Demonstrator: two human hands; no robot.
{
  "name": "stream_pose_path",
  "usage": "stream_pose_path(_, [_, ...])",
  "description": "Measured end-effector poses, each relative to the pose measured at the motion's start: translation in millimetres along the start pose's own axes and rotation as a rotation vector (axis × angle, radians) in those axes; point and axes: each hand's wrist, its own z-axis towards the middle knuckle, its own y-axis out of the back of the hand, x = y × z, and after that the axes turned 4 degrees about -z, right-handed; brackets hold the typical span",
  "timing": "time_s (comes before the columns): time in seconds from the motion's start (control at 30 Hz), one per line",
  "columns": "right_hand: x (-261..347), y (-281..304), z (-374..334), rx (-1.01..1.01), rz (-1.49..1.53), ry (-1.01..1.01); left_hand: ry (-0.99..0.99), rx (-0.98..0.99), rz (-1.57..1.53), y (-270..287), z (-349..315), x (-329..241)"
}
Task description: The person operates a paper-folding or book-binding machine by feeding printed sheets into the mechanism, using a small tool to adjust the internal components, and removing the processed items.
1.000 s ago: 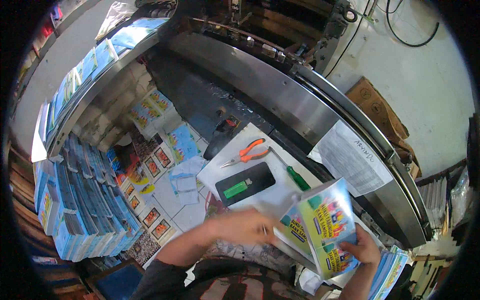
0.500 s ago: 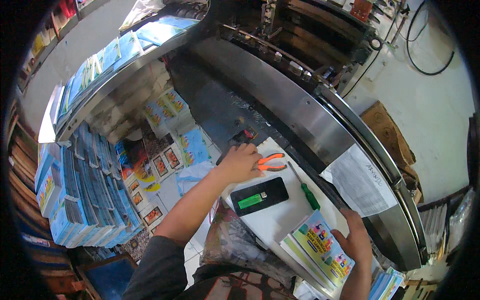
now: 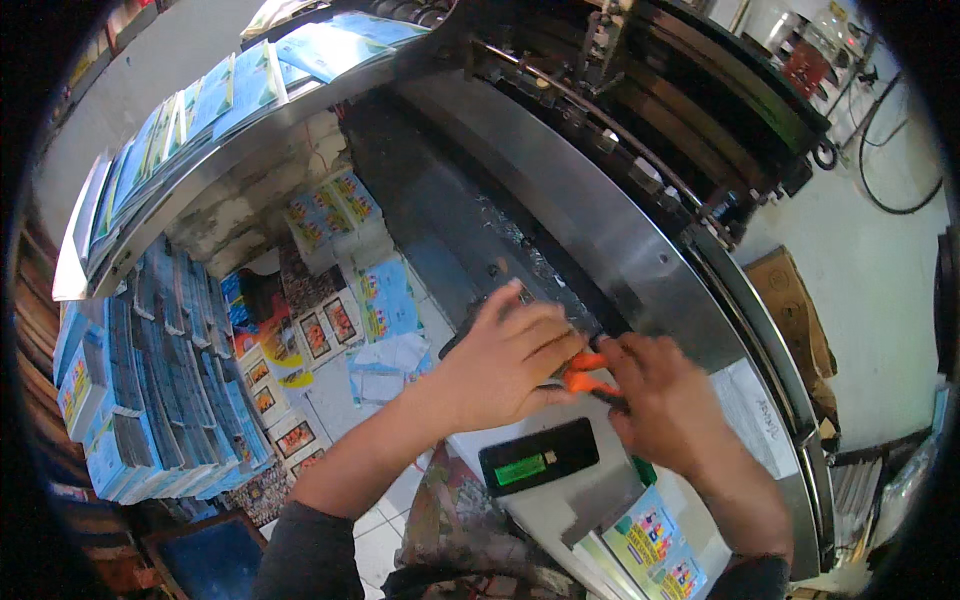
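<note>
Beyond the flat black rectangular phone (image 3: 574, 448), the orange-handled pliers (image 3: 579, 381) lie roughly crosswise, handles toward your right hand (image 3: 662, 398). Your left hand (image 3: 512, 362), back uppermost, hides their nose; whether either hand grasps them cannot be told.

White tabletop (image 3: 572, 512) lies free between phone (image 3: 575, 441) and booklets (image 3: 652, 548); hands (image 3: 515, 358) crowd pliers (image 3: 582, 381).
</note>
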Motion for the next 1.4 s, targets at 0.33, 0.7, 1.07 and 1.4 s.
stream_pose_path(0.33, [-117,69,174,-0.289,-0.082,-0.414,0.557,-0.236,-0.339,-102,-28,67])
stream_pose_path(0.7, [-113,53,252,-0.189,-0.502,-0.537,0.584,-0.053,-0.271,-126,-49,68])
stream_pose_path(1.07, [-148,92,238,-0.072,0.272,-0.638,0.533,-0.071,-0.215,-129,-50,67])
stream_pose_path(1.4, [-142,87,218,-0.168,-0.055,-0.377,0.522,-0.098,-0.249,-126,-48,66])
